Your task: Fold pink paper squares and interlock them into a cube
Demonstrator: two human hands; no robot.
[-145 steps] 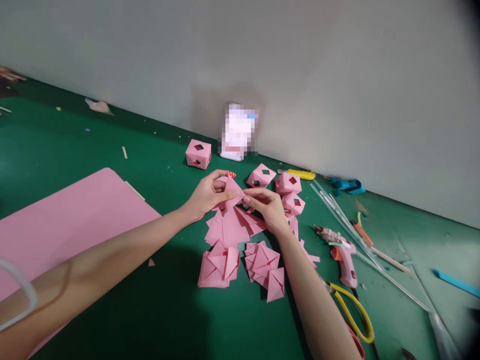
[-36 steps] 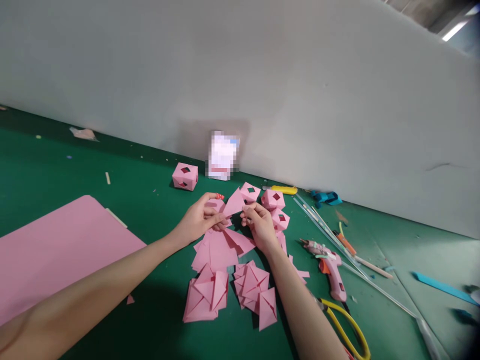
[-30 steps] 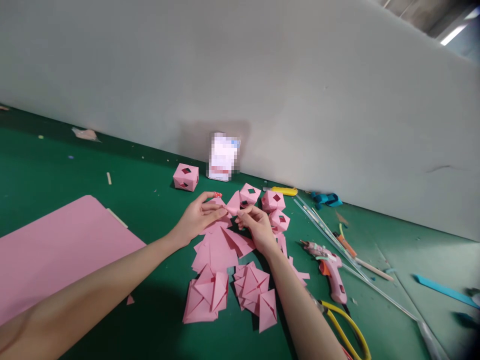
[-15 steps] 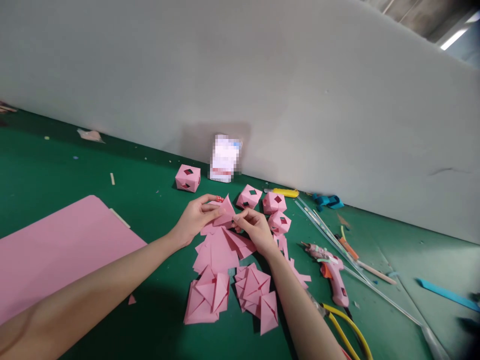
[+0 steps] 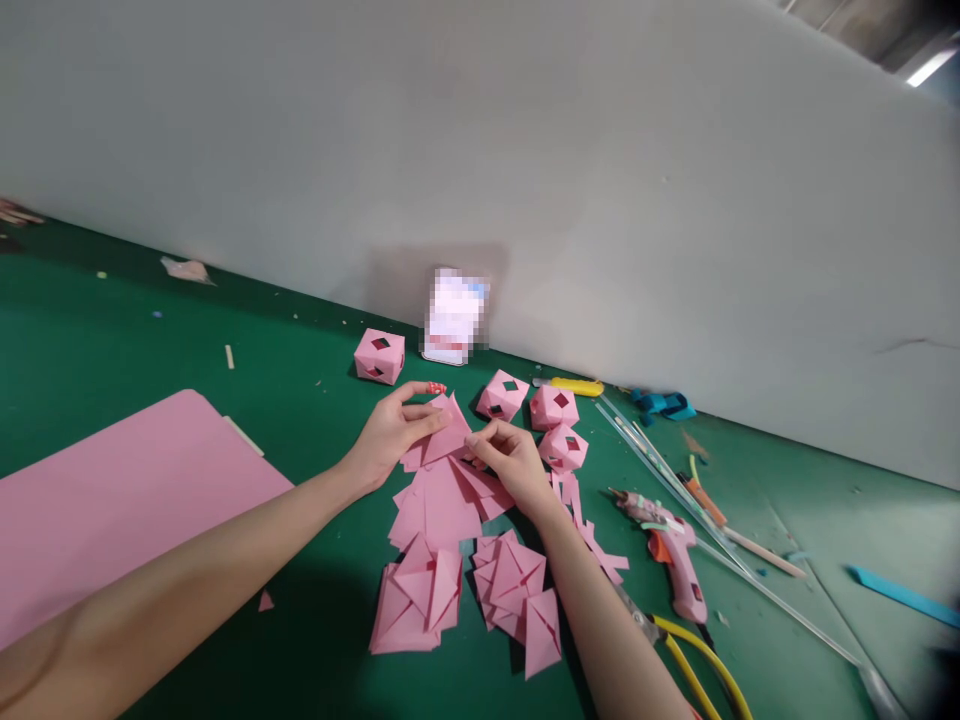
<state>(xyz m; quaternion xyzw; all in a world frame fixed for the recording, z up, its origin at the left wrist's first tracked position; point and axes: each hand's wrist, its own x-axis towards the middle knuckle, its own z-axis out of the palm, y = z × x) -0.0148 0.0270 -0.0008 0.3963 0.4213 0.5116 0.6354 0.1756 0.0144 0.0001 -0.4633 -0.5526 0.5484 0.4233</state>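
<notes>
My left hand (image 5: 390,432) and my right hand (image 5: 508,462) both pinch one small pink paper piece (image 5: 448,430), folded into a triangle, just above the green table (image 5: 112,340). Under the hands lies a loose heap of flat pink paper squares (image 5: 442,500). Nearer to me sit two piles of folded pink units (image 5: 420,600) (image 5: 521,595). Several finished pink paper cubes with diamond holes stand behind: one apart at the left (image 5: 379,355), three clustered at the right (image 5: 555,415).
A large pink sheet (image 5: 112,500) covers the table's left. Right of the hands lie a pink glue gun (image 5: 671,545), yellow-handled scissors (image 5: 705,665), clear glue sticks (image 5: 675,480), a yellow knife (image 5: 574,386) and blue scraps (image 5: 664,405). A grey wall runs behind.
Over the last second the paper piece, spread wider between my hands, has been folded into a compact triangle and brought lower toward the heap. The camera view shifted slightly.
</notes>
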